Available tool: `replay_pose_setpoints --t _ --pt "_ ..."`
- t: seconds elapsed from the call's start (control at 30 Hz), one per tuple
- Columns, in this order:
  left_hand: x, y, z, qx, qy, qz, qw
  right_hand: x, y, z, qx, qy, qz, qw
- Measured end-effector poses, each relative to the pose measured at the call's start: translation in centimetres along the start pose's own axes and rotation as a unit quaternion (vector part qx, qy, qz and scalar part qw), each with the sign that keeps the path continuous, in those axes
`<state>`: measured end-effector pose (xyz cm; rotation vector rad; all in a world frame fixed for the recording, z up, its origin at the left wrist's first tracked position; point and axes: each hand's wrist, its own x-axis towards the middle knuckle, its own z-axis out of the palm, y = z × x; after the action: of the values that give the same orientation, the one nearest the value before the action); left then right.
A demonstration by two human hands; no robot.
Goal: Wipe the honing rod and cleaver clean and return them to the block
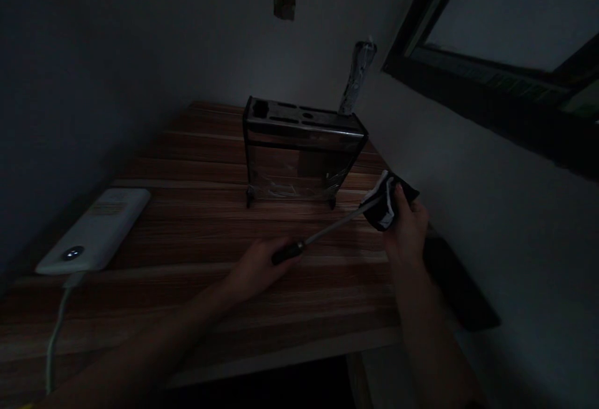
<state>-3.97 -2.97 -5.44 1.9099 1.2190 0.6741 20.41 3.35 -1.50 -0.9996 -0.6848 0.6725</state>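
The work sits on a wooden table (pixel 206 234). Just above centre, toward twelve o'clock, a rack (pixel 304 135) stands upright; a wrapped handle (pixel 358 75) rises from its right end at one o'clock. The slim tool (pixel 334 226) is out of the rack, running from centre-bottom toward between three and four o'clock, its far end inside a bunched cloth (pixel 377 212). I judge the wiping to be midway: the cloth is on the far end, while the stretch nearer the grip lies outside it. How much is finished cannot be told.

The left hand (pixel 259 265), at seven o'clock, is closed around the tool's grip; the right hand (pixel 408 221), between three and four, pinches the cloth.

The tabletop has streaky red-brown grain with paler bands. The rack is boxy, with a black frame, see-through front and shiny top pierced by slots and holes. A smooth white slab (pixel 100 225) with rounded corners lies between eight and nine, a pale cable (pixel 56 334) at its lower end. The tool pairs a dull grey, narrow shaft with a rounded black grip. The cloth is soft, crumpled, black with white edging.
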Motion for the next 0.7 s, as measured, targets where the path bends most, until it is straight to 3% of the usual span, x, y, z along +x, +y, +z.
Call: replay_pose_setpoints --t 0.17,0.4,0.57,0.7 --pt "0.0 -0.2 0.0 -0.005 -0.002 0.004 1.0 0.4 -0.2 -0.3 0.018 0.012 -0.012 1.0" --pt "0.0 -0.1 0.0 0.003 -0.003 -0.008 1.0 0.7 -0.3 -0.4 0.037 0.016 0.029 0.999" --pt "0.0 -0.3 0.1 0.004 0.004 -0.016 1.0 -0.2 0.0 0.1 0.052 -0.011 0.074 0.996" --pt "0.0 -0.3 0.1 -0.002 0.007 -0.008 1.0 -0.8 0.1 0.5 0.041 -0.027 0.066 0.997"
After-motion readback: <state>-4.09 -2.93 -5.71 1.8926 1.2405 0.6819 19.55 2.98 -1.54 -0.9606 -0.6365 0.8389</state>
